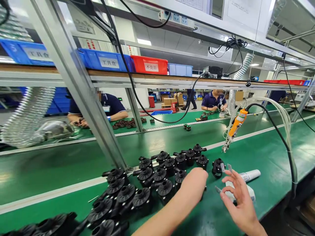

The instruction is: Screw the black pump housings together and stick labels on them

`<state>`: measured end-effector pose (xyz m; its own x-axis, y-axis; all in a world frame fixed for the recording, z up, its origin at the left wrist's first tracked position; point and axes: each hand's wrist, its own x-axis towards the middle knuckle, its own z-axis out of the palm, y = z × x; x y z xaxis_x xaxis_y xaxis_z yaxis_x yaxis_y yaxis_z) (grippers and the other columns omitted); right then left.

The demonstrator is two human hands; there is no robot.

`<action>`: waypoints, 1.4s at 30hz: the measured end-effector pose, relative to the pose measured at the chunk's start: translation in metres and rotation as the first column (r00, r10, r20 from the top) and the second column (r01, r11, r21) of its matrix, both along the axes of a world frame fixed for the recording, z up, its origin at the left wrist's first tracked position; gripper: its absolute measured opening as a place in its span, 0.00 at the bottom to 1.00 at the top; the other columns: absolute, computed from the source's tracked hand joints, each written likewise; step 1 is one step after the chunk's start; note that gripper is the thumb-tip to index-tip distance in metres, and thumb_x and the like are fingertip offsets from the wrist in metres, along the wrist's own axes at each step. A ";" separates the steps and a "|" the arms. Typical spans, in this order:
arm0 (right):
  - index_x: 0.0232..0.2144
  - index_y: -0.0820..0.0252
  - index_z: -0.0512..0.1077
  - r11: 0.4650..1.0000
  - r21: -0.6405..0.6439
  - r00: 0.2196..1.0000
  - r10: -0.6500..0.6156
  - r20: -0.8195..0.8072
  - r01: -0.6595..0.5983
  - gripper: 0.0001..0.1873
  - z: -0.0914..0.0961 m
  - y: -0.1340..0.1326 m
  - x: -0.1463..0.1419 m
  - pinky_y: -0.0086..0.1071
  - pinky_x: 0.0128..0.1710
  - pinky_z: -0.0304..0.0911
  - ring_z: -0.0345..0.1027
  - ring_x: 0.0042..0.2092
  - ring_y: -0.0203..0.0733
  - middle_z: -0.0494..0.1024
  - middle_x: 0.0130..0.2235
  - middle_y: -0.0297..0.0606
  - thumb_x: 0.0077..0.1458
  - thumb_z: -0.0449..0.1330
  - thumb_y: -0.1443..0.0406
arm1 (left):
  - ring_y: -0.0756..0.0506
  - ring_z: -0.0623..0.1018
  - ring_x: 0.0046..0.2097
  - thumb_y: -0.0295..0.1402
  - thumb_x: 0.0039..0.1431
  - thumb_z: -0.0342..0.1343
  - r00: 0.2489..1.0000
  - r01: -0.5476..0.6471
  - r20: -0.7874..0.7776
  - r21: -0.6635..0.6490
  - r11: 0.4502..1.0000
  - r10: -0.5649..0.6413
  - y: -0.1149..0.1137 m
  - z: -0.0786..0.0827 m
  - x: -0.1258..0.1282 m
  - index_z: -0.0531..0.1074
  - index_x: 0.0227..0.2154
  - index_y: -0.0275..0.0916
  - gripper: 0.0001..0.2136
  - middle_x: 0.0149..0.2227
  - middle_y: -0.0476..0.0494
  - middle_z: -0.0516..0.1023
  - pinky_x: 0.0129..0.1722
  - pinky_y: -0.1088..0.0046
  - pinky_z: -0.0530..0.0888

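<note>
Several black pump housings (157, 177) lie in a cluster on the green bench mat (270, 157). My left hand (194, 183) is curled over one housing at the cluster's right end; its fingers are hidden behind the knuckles. My right hand (237, 200) hovers to the right with fingers spread, long nails showing, just above a white tube (249, 176) and near a single black housing (218, 167).
An orange electric screwdriver (235, 127) hangs on cables above the mat. An aluminium frame post (81, 88) slants across the left. Blue and red bins (149, 65) sit on the shelf. Two other people work across the conveyor (110, 108).
</note>
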<state>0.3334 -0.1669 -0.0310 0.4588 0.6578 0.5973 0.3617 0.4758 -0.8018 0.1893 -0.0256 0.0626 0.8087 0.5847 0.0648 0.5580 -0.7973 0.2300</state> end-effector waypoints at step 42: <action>0.73 0.33 0.43 0.921 -0.233 0.949 0.296 -0.106 -0.313 0.35 -0.010 -0.006 -0.038 0.41 0.47 0.74 0.61 0.59 0.50 0.48 0.72 0.46 0.74 0.53 0.62 | 0.44 0.77 0.31 0.35 0.62 0.60 0.996 0.010 0.084 -0.438 0.899 0.030 0.014 -0.010 -0.019 0.86 0.32 0.36 0.11 0.28 0.44 0.84 0.29 0.72 0.63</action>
